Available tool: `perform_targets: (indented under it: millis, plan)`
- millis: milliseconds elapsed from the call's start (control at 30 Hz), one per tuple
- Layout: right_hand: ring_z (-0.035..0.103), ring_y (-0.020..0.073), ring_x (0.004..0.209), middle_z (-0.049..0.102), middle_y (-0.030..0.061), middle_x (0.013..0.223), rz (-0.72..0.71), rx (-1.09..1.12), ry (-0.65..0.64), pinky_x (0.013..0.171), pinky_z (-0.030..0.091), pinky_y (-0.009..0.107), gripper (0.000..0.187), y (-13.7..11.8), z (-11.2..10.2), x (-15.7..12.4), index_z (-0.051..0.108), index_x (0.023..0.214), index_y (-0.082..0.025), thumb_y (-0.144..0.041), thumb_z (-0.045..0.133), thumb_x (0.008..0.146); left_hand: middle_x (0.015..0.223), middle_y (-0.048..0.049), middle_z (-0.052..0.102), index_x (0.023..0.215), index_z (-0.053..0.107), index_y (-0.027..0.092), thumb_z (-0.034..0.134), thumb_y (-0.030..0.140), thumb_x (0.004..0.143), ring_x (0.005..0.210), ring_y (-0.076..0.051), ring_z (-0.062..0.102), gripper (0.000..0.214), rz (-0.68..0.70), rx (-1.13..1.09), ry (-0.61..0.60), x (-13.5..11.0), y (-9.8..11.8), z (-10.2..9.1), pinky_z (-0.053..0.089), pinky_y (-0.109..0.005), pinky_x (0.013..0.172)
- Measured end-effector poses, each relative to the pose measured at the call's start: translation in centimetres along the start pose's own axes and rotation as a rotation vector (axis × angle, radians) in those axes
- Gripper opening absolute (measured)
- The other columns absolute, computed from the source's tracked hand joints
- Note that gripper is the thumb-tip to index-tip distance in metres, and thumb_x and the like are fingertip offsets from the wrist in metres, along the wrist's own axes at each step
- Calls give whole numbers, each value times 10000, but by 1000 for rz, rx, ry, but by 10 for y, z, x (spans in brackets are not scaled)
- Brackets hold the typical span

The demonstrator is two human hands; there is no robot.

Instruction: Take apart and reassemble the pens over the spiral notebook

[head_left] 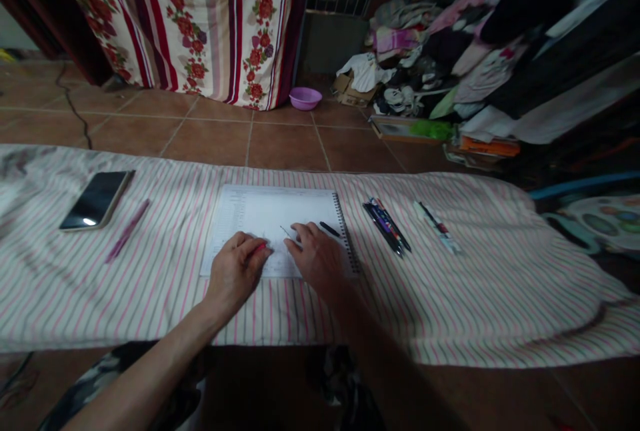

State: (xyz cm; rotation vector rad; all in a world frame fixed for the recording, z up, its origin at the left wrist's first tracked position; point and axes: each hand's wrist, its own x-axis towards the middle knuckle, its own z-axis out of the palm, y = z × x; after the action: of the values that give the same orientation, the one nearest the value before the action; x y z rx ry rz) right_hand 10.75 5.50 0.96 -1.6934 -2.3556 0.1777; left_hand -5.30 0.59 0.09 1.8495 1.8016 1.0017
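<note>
A spiral notebook (270,207) lies open on the striped cloth, its coil along the right side. My left hand (235,267) rests on its lower left part, fingertips and thumb pinched on a small pinkish-red piece (259,247); most of it is hidden, so its kind is unclear. My right hand (317,254) lies over the lower right of the page, fingers bent and thumb apart from the forefinger. A thin dark sliver (284,229) shows on the page just beyond that thumb. Close by the right knuckles lies a short black pen-like piece (330,229).
Right of the notebook lie a bundle of pens (386,225) and a pale pen-like pair (438,227). On the left are a phone (97,201) and a mauve pen (127,231). Beyond the striped cloth (170,271) stand a purple basin (305,98) and heaped clothes (440,37).
</note>
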Motion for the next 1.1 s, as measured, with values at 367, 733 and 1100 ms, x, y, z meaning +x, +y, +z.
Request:
perform_targets:
  millis: [367, 733, 1100]
  plan:
    - [611, 164, 755, 658, 53, 845, -66, 206, 228, 686, 447, 259, 188, 3, -1, -1, 639, 949, -181, -266, 492, 868, 885, -27, 642, 903, 686, 240, 617, 219, 796, 876, -163, 592, 129, 284, -327, 262, -1, 16, -10, 483, -311, 802]
    - [582, 148, 785, 619, 64, 956, -511, 563, 272, 763, 501, 303, 283, -10, -6, -18, 513, 1093, -175, -172, 519, 810, 808, 2, 519, 1011, 684, 300, 606, 168, 803, 758, -110, 531, 258, 270, -531, 284, -10, 41, -12, 458, -211, 615]
    - [594, 154, 838, 632, 59, 908, -565, 661, 328, 726, 514, 273, 222, -14, -12, -23, 523, 1004, -190, -98, 482, 806, 876, -11, 533, 1011, 646, 242, 589, 111, 806, 809, -119, 543, 250, 441, -384, 350, -13, 43, -13, 472, -231, 665]
